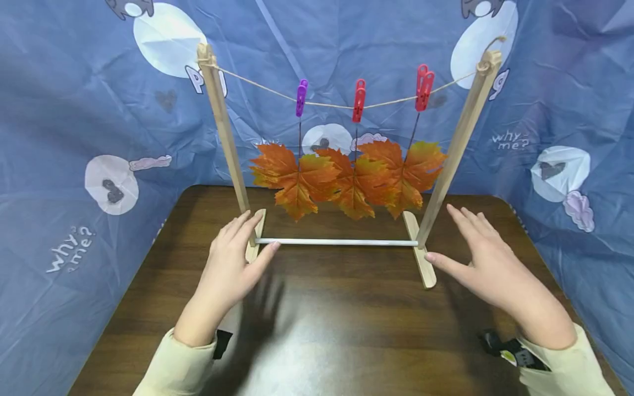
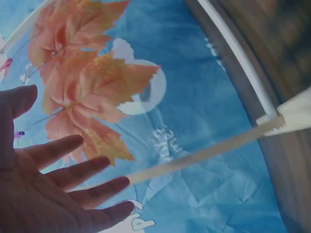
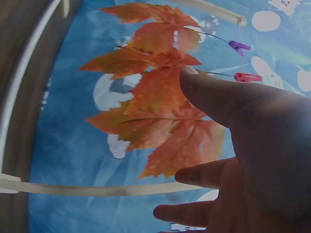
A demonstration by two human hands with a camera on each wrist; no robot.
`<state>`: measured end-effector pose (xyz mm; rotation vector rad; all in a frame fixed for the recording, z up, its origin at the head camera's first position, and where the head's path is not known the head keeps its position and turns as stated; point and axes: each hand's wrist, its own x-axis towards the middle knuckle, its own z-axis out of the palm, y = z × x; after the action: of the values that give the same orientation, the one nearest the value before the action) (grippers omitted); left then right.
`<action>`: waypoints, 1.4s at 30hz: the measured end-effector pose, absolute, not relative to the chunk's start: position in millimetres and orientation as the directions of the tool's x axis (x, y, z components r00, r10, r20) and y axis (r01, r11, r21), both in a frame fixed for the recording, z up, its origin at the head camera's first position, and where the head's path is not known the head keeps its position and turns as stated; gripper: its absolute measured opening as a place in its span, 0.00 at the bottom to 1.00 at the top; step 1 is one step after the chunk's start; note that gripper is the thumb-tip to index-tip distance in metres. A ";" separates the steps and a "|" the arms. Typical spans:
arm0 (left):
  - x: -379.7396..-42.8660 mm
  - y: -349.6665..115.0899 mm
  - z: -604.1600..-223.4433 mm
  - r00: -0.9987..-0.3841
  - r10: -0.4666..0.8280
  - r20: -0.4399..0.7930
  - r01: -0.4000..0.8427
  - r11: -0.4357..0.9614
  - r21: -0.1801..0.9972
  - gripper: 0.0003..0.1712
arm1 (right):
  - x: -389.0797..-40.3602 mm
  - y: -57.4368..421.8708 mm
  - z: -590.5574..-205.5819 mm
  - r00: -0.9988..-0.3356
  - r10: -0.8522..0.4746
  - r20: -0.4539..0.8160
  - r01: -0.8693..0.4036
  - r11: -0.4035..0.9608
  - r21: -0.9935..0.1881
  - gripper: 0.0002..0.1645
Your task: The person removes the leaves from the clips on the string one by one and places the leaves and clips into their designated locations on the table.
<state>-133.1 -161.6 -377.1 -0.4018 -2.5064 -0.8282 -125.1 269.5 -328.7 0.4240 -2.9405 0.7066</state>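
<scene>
A small wooden frame with two posts, its right post (image 1: 458,148) and left post (image 1: 225,132), stands on the table. Twine (image 1: 257,86) runs between the post tops. Three orange maple leaves (image 1: 297,184) hang from it by their stems, pinned by a purple clothespin (image 1: 301,99), a red clothespin (image 1: 359,102) and, at right, another red clothespin (image 1: 424,91). My left hand (image 1: 230,258) is held with fingers spread near the left foot of the frame, holding nothing. My right hand (image 1: 487,261), also empty with fingers extended, hovers beside the right foot (image 1: 427,269).
A white rod (image 1: 337,242) joins the two wooden feet low down. The brown table (image 1: 342,341) is backed and flanked by a blue patterned cloth (image 1: 59,137). Dark straps show at both sleeve cuffs.
</scene>
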 end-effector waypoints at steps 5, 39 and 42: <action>-139.9 -149.4 -370.3 -0.761 0.133 0.635 0.527 0.698 0.486 0.30 | -126.3 268.9 -313.3 -0.951 -0.264 0.160 -0.308 0.838 -0.451 0.61; -161.4 -65.8 -315.6 -0.740 0.204 0.641 0.672 0.272 0.689 0.18 | -146.9 246.6 -244.3 -0.854 -0.055 0.517 -0.416 0.670 -0.615 0.35; -164.5 -60.8 -311.3 -0.763 0.214 0.610 0.647 0.251 0.720 0.18 | -150.5 243.2 -238.1 -0.836 -0.058 0.545 -0.439 0.666 -0.603 0.33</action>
<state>-164.5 -60.8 -311.3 -0.7864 -2.1412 -1.5203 -150.5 243.2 -238.1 0.3853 -2.3929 1.0438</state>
